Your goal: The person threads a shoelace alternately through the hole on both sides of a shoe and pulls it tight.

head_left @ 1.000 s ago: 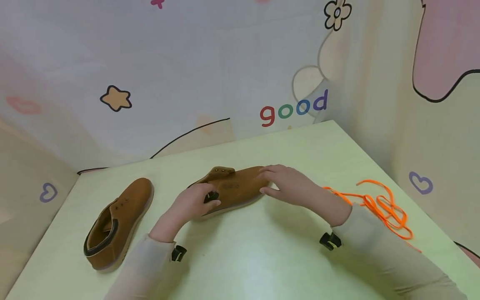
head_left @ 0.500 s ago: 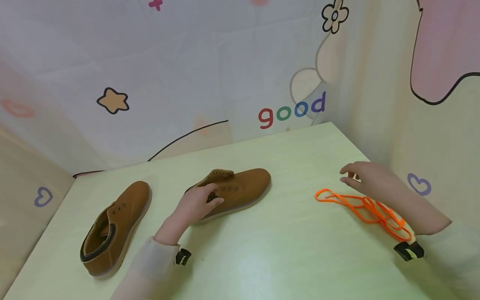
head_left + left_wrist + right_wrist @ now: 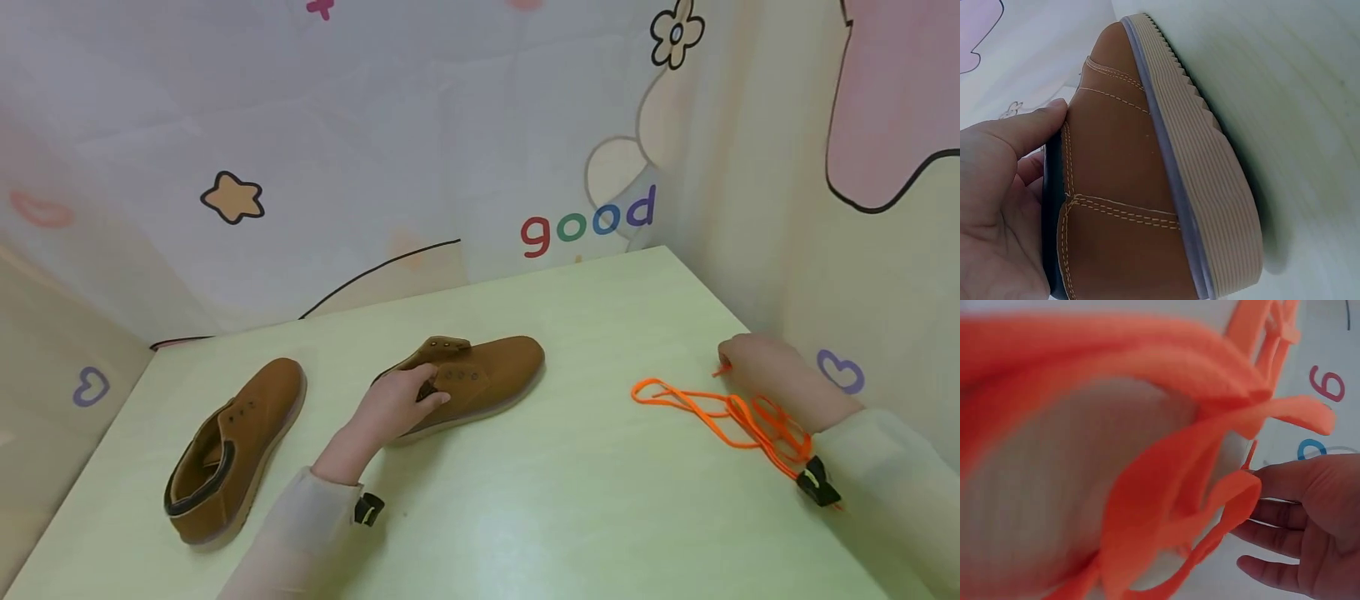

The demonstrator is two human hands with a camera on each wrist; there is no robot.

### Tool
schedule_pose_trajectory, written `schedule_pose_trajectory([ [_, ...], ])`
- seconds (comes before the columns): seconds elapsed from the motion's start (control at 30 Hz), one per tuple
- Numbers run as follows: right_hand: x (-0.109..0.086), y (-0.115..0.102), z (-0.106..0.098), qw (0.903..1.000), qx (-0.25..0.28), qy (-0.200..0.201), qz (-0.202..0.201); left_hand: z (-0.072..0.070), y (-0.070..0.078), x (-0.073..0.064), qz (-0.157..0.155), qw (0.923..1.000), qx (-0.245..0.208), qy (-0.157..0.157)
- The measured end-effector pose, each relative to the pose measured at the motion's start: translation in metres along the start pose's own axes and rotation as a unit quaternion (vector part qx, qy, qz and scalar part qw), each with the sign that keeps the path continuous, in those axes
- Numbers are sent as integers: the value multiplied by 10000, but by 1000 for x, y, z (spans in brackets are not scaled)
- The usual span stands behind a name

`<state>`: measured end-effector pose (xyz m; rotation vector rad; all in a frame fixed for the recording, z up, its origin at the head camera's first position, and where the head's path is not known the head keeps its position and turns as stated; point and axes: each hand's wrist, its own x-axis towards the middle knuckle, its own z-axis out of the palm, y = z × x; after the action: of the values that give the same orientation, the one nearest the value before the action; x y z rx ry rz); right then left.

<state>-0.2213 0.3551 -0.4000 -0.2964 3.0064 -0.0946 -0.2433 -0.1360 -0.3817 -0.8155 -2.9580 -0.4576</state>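
A brown shoe [image 3: 504, 372] without a lace lies on the table, its toe pointing right in the head view. My left hand [image 3: 393, 404] holds it by the dark padded collar. In the left wrist view, the thumb of that hand [image 3: 997, 181] lies along the opening, and the shoe's stitched side [image 3: 1116, 156] and ribbed sole [image 3: 1191, 156] show. To the right, my right hand [image 3: 780, 379] pinches one end of an orange shoelace [image 3: 738, 408]. The right wrist view shows the lace [image 3: 1141, 506] looping close to the camera, beside the hand [image 3: 1322, 519].
Another brown laceless shoe [image 3: 262, 417] stands at the left, toe pointing away. A pale green table [image 3: 525, 500] bears everything. Printed cloth walls [image 3: 360, 150] rise behind it and along both sides.
My right hand has left the shoe's toe, moved right to the orange shoelace and taken one end of it. My left hand stays on the shoe's collar.
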Motion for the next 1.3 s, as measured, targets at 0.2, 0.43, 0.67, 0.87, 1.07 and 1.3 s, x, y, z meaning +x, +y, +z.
schedule_pose_trajectory([
  [0.2,16,0,-7,9955,-84,842,-431,-1,0,-1,-1,9999,-106,76],
  [0.43,39,-34,-74,9792,645,1899,-303,-1,-2,-4,-84,9994,-285,152],
  [0.67,49,-85,-143,9349,1631,3113,-503,-3,-3,-5,-104,9991,-384,139],
  [0.87,48,-125,-173,9106,2841,2966,-465,-3,-1,-1,-280,9971,-698,94],
  [1.07,46,-153,-168,8849,4123,2106,-514,-1,4,7,-720,9902,-1164,266],
  [1.3,59,-176,-139,8274,5519,850,-600,1,11,19,-907,9835,-1523,352],
])
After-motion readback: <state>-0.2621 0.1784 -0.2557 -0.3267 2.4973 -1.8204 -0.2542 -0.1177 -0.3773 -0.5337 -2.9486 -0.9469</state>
